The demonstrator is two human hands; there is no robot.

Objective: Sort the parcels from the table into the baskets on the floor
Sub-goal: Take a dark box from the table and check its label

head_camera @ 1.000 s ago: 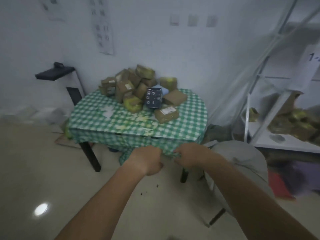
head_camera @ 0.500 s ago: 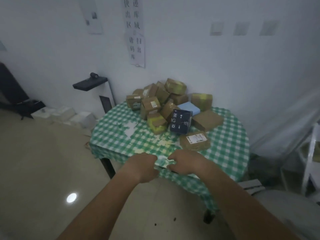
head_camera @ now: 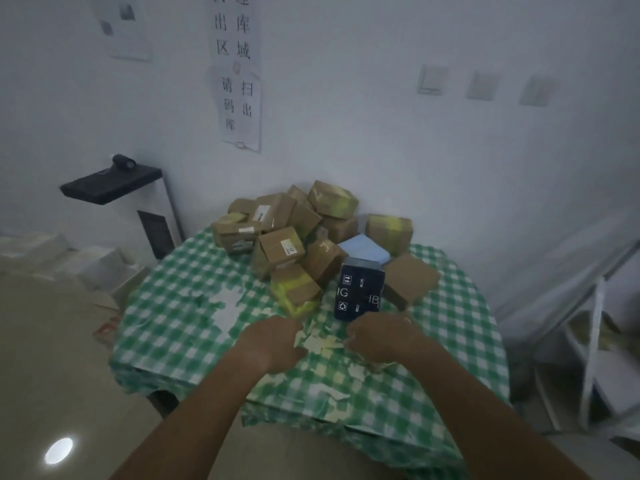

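A pile of brown taped parcels sits at the back of the table with the green checked cloth. A dark blue box stands at the pile's front, and a yellow-taped parcel lies to its left. My right hand lies just in front of the dark box, fingers curled over a small brown parcel; only its taped near edge shows. My left hand hovers beside it over the cloth, fingers loosely bent, with nothing in it. No basket is in view.
Torn paper scraps litter the cloth. A black device on a white stand is left of the table by the wall. White shelving stands at the right. Bare floor lies to the left.
I have come closer to the table. Both hands moved forward from the table's front edge onto the cloth, and my right hand now covers the labelled brown parcel.
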